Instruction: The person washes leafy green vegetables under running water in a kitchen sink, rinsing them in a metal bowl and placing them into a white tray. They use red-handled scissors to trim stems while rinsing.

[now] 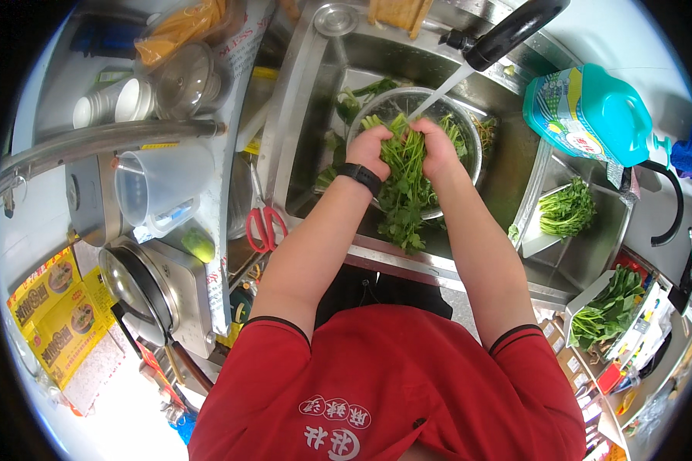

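Between my two hands is a bunch of leafy green herbs, probably cilantro or celery, its cut stems pointing away from me and its leaves hanging towards me. My left hand grips the bunch from the left, and a dark watch is on that wrist. From the right, my right hand holds the stems. Below them sits a round metal basin inside the steel sink, with more greens in it. Water runs from the black faucet onto the stem ends.
Loose leaves lie in the sink around the basin. A teal detergent jug stands on the right. Cut greens rest on a white tray in the smaller sink; leafy greens fill another tray. Red-handled scissors lie at left.
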`<act>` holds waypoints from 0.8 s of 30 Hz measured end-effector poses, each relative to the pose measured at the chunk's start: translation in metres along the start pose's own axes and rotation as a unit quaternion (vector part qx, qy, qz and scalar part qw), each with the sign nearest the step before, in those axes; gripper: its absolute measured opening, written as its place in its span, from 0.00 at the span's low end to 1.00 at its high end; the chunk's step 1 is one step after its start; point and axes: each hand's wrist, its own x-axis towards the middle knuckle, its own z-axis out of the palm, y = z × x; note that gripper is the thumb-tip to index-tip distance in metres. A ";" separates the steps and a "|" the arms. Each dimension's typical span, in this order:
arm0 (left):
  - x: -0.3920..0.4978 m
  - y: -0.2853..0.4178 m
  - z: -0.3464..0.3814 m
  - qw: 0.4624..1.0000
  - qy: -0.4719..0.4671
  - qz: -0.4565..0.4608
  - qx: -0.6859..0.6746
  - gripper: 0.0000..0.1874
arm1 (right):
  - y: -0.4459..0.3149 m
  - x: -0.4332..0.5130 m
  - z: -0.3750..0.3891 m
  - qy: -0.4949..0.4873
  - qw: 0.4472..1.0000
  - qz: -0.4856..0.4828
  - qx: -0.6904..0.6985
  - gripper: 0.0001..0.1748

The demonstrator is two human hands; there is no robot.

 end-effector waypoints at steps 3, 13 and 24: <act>-0.002 -0.006 -0.006 0.984 -0.010 0.098 0.150 0.14 | 0.002 -0.002 0.000 0.000 0.993 -0.002 -0.118 0.14; -0.017 0.008 0.010 0.955 -0.064 0.102 0.269 0.17 | 0.003 -0.002 -0.005 0.025 0.989 -0.069 -0.129 0.26; -0.009 0.012 0.023 0.843 -0.047 0.229 0.485 0.12 | -0.011 -0.001 -0.009 0.008 0.958 -0.143 -0.247 0.42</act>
